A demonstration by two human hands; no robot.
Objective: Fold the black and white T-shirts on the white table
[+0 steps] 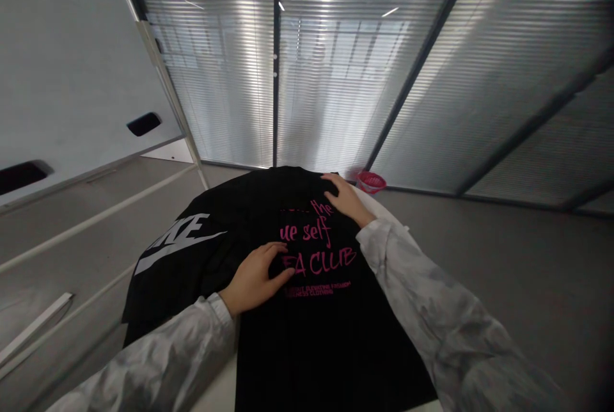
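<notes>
A black T-shirt [330, 341] with pink lettering lies spread in front of me. My left hand [256, 277] rests on it at the left side of the print, fingers apart and slightly curved. Near the shirt's far right edge, my right hand [346, 199] touches the cloth above the lettering, its thumb and fingers apart. Neither hand visibly grips the fabric. To the left lies another black garment [192, 271] with a large white NIKE print, partly beside and beneath the lettered shirt.
A pale table or board [218, 386] shows under the garments. On the floor beyond stands a pink basket [371, 182]. A white rack with rails [105, 217] is at the left, below a white panel [71, 66]. Glass partitions with blinds [336, 79] rise behind.
</notes>
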